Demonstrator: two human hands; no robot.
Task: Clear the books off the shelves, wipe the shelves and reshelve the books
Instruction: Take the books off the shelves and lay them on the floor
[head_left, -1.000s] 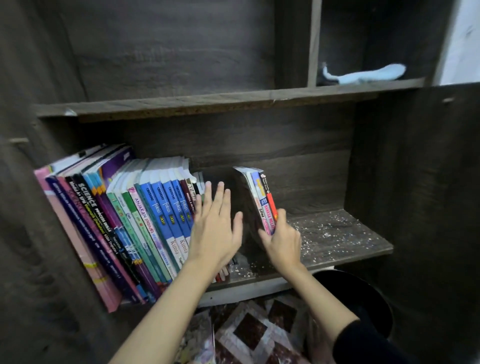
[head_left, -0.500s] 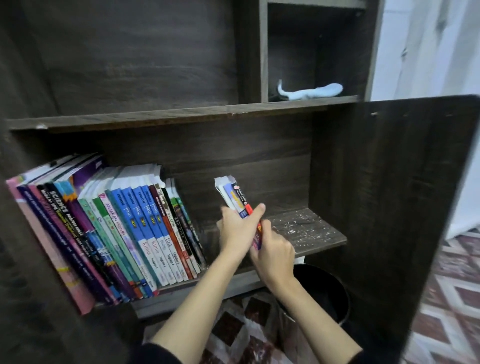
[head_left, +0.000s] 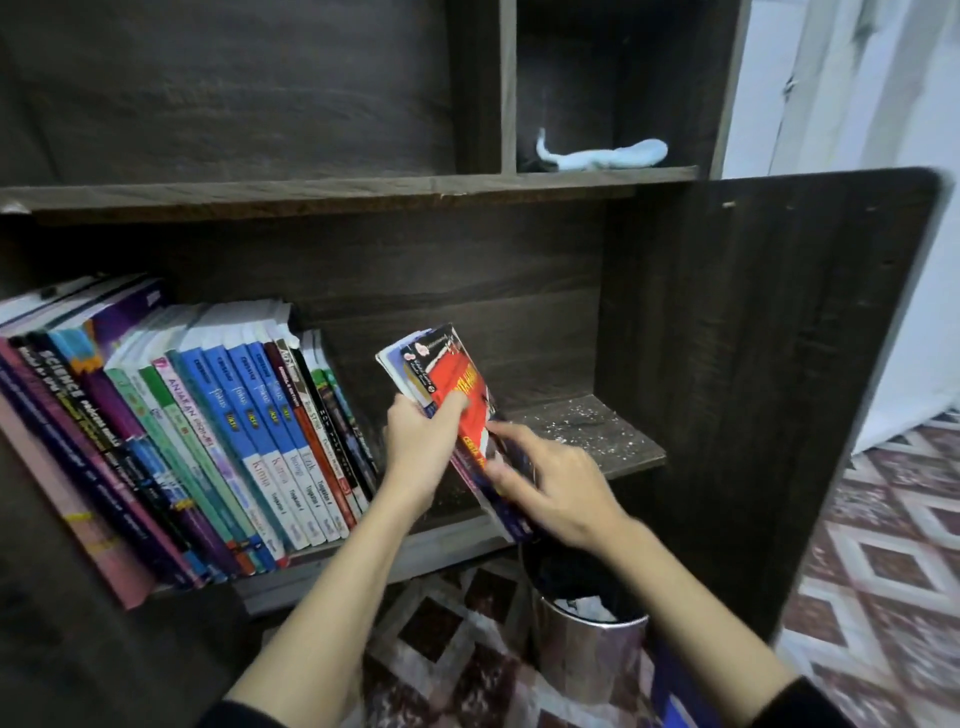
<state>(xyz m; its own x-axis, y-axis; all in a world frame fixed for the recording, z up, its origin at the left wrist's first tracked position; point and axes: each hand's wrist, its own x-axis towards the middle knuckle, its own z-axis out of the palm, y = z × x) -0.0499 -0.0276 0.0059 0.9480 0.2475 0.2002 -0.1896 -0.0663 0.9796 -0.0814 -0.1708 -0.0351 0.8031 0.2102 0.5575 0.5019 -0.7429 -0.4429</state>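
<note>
Dark wood-grain bookcase (head_left: 753, 338), open front.

Lower shelf (head_left: 623, 457): row of books (head_left: 234, 426), spines outward, leaning left, filling the board from its left end to about the middle.

Stack of thin books (head_left: 457, 384): red cover foremost, tilted, held over the shelf's front edge just right of the row and apart from it. Whether its lower end touches the board cannot be told.

Left hand (head_left: 421, 436): grips the stack's left edge, thumb pressed on the red cover.

Right hand (head_left: 556, 488): pinches the stack's lower right part, forefinger laid along the cover.

Right end of the lower shelf: bare board scattered with pale specks.

Upper shelf (head_left: 311, 187), right compartment: pale blue cloth (head_left: 608, 156) lying near the front edge.

Beneath the lower shelf's right end: shiny metal bin (head_left: 587, 660), crumpled paper inside, standing on patterned floor tiles (head_left: 883, 561).
</note>
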